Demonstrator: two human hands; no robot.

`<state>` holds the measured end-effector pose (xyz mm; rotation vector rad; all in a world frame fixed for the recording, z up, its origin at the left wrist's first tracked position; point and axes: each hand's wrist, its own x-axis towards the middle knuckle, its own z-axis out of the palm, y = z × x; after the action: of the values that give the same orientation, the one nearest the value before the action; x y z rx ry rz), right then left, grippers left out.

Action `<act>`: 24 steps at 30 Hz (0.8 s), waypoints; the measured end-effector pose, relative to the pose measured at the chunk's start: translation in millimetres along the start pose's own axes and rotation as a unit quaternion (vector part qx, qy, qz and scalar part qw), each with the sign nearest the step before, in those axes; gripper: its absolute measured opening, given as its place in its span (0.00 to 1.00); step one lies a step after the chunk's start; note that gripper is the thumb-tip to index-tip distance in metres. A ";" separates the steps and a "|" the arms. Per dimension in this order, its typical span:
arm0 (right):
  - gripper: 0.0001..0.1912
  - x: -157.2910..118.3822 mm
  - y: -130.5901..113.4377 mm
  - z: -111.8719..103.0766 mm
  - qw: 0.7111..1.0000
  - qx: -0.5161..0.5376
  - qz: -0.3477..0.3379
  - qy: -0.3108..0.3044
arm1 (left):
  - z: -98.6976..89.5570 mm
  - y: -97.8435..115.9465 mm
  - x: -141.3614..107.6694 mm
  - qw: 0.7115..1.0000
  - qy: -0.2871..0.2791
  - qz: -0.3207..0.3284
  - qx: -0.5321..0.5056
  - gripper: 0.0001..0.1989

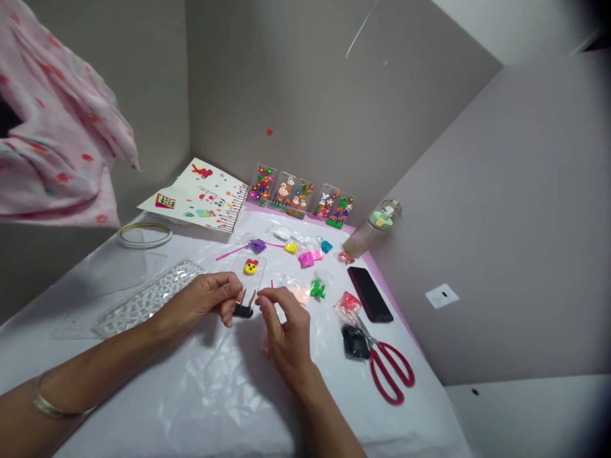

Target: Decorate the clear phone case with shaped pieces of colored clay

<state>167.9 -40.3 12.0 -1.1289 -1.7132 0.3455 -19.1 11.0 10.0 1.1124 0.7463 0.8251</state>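
My left hand [220,296] is closed, its fingers against the left end of a small black clay piece [245,311]. Two thin reddish-brown strips [251,299] rise from that piece. Just to the right, my right hand [289,327] has thumb and forefinger pinched together close to the right strip; whatever lies between those fingertips is too small to make out. Beyond both hands, a yellow clay face with red on top [251,267] sits on a clear case [260,259].
Bagged clay in purple [258,245], pink [307,259], green [317,289] and black [356,342] lies around. Red-handled scissors [392,372], a phone [370,294] and a bottle [365,236] are at right. A textured clear tray [153,296] is at left, a decorated notebook [200,197] behind.
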 end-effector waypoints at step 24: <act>0.04 -5.4 4.0 8.7 0.997 -0.034 -0.059 0.020 | -4.6 -4.5 2.4 0.994 0.097 0.048 0.018 0.21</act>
<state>162.8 -40.3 2.3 -1.0705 -1.7595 0.1919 -21.0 14.3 4.2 1.1186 0.8769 1.0154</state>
